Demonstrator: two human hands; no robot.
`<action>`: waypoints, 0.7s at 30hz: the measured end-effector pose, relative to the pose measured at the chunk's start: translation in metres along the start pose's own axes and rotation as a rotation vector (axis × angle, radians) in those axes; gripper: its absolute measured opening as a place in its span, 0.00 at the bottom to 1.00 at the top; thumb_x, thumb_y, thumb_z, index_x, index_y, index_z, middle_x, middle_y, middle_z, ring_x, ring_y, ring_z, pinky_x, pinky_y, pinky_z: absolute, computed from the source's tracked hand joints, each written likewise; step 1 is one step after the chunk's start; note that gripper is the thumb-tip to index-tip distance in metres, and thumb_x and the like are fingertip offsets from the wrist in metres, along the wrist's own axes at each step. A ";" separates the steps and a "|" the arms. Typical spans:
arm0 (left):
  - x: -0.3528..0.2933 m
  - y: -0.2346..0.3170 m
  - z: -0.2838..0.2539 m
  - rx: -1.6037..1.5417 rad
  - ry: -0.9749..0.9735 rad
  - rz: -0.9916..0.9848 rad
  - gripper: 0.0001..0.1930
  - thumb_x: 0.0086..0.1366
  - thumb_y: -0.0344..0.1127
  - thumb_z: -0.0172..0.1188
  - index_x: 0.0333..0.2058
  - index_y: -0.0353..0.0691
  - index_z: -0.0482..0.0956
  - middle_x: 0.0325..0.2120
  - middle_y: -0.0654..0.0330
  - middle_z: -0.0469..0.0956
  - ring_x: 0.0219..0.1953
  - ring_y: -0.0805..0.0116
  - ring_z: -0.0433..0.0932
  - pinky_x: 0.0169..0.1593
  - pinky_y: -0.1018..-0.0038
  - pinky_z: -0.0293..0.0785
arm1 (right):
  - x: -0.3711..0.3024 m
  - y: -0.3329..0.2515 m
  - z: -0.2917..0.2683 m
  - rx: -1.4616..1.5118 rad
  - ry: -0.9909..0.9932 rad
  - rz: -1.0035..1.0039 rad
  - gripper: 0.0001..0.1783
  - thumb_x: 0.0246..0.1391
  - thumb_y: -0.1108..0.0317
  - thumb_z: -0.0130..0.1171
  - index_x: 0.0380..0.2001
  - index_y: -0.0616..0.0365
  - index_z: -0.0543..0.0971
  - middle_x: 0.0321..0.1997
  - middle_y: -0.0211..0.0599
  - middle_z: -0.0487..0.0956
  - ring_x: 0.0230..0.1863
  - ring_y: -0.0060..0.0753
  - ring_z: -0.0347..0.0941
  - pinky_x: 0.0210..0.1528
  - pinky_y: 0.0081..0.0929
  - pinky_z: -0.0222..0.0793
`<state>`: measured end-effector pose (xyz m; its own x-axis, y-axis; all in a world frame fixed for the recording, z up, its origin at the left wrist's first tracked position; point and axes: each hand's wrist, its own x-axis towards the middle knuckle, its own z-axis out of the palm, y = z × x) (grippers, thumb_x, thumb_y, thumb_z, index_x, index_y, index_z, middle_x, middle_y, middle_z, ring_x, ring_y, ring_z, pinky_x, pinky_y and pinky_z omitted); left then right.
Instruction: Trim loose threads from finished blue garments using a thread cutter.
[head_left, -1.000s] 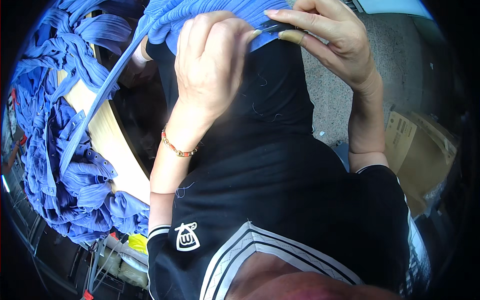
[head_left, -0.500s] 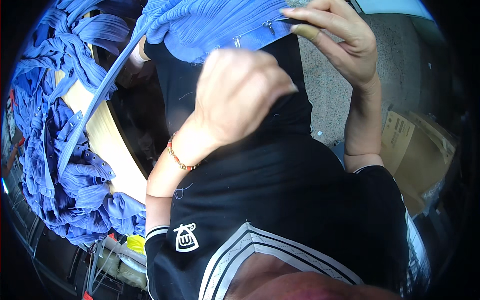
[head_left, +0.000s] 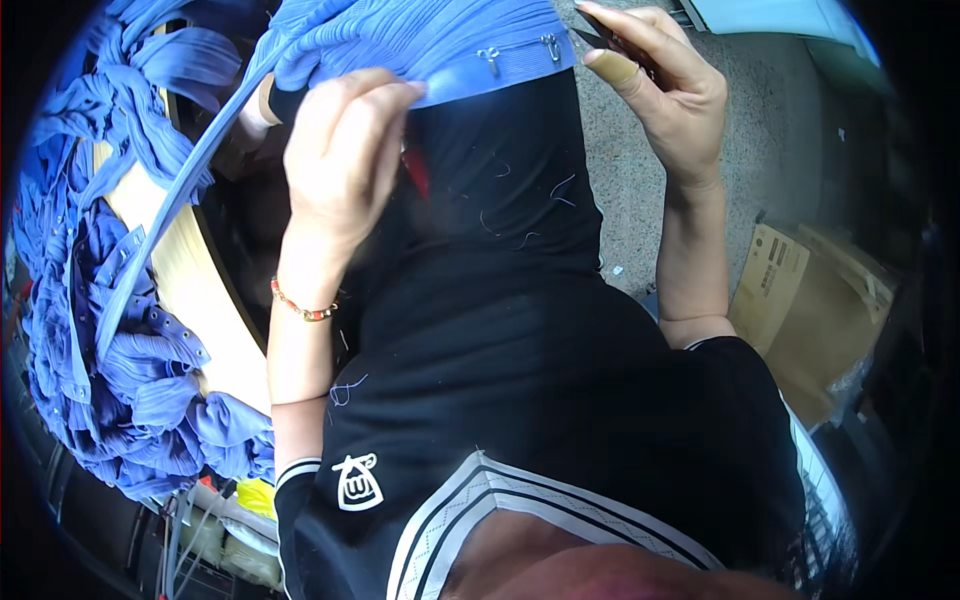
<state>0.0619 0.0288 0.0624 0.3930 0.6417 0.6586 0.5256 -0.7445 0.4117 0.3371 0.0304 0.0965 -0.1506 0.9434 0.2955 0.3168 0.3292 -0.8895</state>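
Note:
Pleated blue fabric (head_left: 400, 45), apparently a garment, lies over my lap at the top, its flat band (head_left: 525, 68) toward me. Small metal hooks (head_left: 488, 58) sit along that band. My left hand (head_left: 345, 150) is closed in a pinch at the band's left part; slight blur softens its fingertips. Just off the band's right end, my right hand (head_left: 675, 95) is closed around dark thread snips (head_left: 620, 48), whose pointed blades angle toward the fabric. Tan tape wraps its thumb. A blurred red thing (head_left: 415, 170) shows beside my left hand, too unclear to name.
At left, a large heap of blue garments (head_left: 110, 330) covers much of a pale wooden board (head_left: 185, 265). A long blue strip (head_left: 170, 220) runs from the heap to my lap. Cardboard (head_left: 810, 310) stands on the speckled floor at right. Loose threads (head_left: 563, 190) cling to my black clothes.
My left hand has moved left and up from above my lap to the fabric's band, and the hooks show more fully. My right hand has shifted slightly, with the snips' blades more visible.

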 end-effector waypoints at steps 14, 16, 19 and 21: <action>-0.032 -0.017 -0.009 -0.011 0.016 -0.193 0.15 0.55 0.34 0.74 0.42 0.43 0.85 0.39 0.57 0.81 0.42 0.59 0.80 0.48 0.67 0.76 | 0.001 0.014 0.013 -0.108 -0.111 -0.196 0.24 0.51 0.75 0.74 0.53 0.63 0.84 0.42 0.34 0.80 0.41 0.21 0.73 0.46 0.17 0.68; -0.023 -0.009 -0.004 -0.098 0.079 -0.219 0.15 0.55 0.34 0.73 0.43 0.43 0.85 0.39 0.57 0.81 0.42 0.60 0.80 0.49 0.68 0.75 | 0.002 0.016 0.014 -0.114 -0.105 -0.208 0.23 0.50 0.73 0.74 0.52 0.60 0.85 0.40 0.31 0.79 0.39 0.19 0.73 0.41 0.16 0.67; -0.010 -0.003 0.001 -0.102 0.073 -0.223 0.15 0.60 0.27 0.72 0.46 0.38 0.85 0.40 0.56 0.82 0.45 0.63 0.82 0.51 0.73 0.76 | 0.004 0.013 0.015 -0.123 -0.104 -0.224 0.22 0.49 0.70 0.75 0.50 0.56 0.87 0.37 0.28 0.79 0.36 0.18 0.73 0.37 0.15 0.67; -0.002 0.002 0.009 -0.179 0.061 -0.305 0.14 0.60 0.26 0.71 0.45 0.39 0.86 0.38 0.56 0.82 0.44 0.65 0.82 0.49 0.74 0.77 | 0.007 0.009 0.016 -0.179 -0.110 -0.249 0.22 0.49 0.71 0.75 0.50 0.56 0.87 0.38 0.30 0.79 0.36 0.19 0.73 0.37 0.17 0.68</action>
<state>0.0688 0.0279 0.0564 0.1899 0.8311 0.5227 0.4688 -0.5445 0.6955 0.3245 0.0390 0.0846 -0.3417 0.8259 0.4484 0.4154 0.5607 -0.7162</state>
